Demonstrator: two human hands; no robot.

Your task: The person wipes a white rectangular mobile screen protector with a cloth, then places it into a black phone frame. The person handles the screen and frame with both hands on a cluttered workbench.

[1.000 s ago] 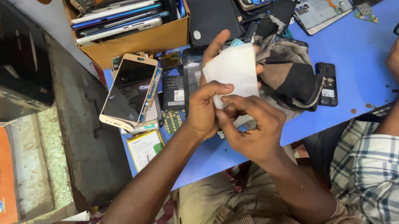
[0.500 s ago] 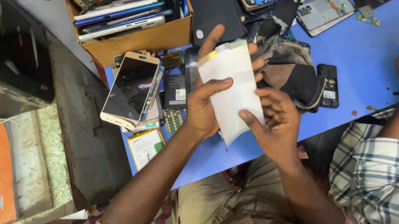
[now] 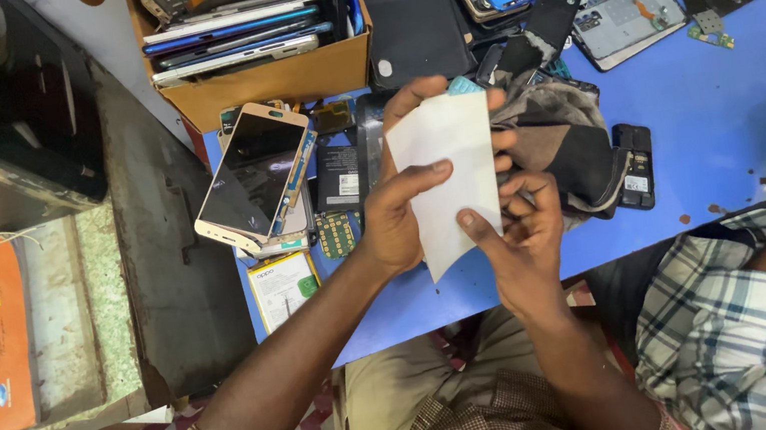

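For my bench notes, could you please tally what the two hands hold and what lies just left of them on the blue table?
White sheet, held by left hand and right hand: 1
Gold-edged phone: 1
Black battery: 1
White-and-green card: 1
Small green keypad board: 1
Total: 5

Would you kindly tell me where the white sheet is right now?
In the head view, the white sheet is held up at centre between the left hand and right hand, above the blue table, just left of the dark cloth.
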